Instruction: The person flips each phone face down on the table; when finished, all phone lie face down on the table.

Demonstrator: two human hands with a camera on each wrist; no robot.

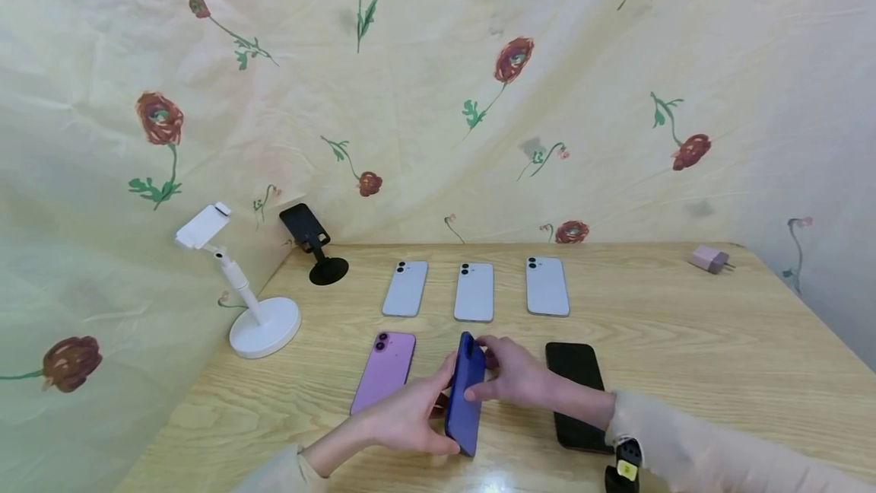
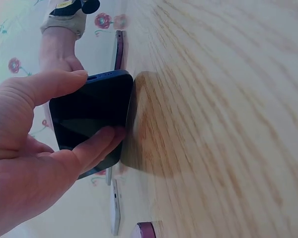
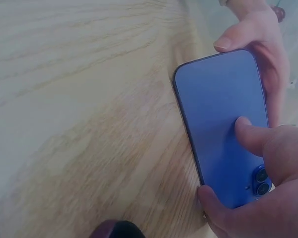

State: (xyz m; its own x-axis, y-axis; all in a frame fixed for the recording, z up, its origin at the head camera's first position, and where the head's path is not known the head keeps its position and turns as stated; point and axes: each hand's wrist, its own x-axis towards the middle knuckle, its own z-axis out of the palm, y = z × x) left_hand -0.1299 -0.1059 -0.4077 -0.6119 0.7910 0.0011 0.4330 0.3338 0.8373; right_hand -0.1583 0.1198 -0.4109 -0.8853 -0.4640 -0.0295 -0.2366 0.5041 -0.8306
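Note:
A blue smartphone (image 1: pixel 465 394) stands tilted on a long edge at the table's front middle, held between both hands. My left hand (image 1: pixel 411 413) grips it from the left, its thumb at the bottom end and fingers against the dark screen (image 2: pixel 82 111). My right hand (image 1: pixel 516 375) holds the camera end, thumb pressed on the blue back (image 3: pixel 218 94) and a fingertip at the long edge. A pink-purple smartphone (image 1: pixel 385 367) lies back up beside the left hand. A black smartphone (image 1: pixel 575 367) lies partly hidden under the right forearm.
Three white smartphones, left (image 1: pixel 406 289), middle (image 1: pixel 474 293) and right (image 1: pixel 547 287), lie in a row behind. A white phone stand (image 1: pixel 265 329) and a black phone stand (image 1: pixel 328 271) are at the left. A pink charger plug (image 1: pixel 709 259) lies far right.

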